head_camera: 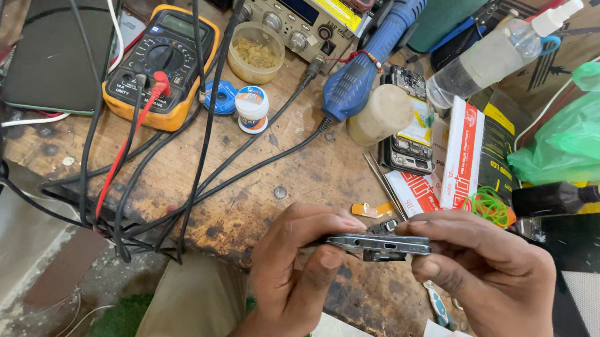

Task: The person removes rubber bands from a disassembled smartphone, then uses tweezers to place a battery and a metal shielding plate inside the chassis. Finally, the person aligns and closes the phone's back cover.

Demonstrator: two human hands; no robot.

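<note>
Both hands grip a slim grey mobile phone edge-on above the near edge of a scarred wooden workbench, at about 5 o'clock in the view. The left hand closes on the phone's left end, thumb pressed up beneath it; the right hand wraps the right end, fingers curled over the top. A small dark part sticks up from the phone's upper edge between the hands. At 10 o'clock sits a yellow-cased multimeter with red and black leads trailing toward 8 o'clock. A blue-handled hot-air wand lies at 12 o'clock, beside a round tub of brass wool. A clear spray bottle rests at 1 o'clock, a green plastic bag at 2 o'clock. An opened phone chassis lies just above the hands.
</note>
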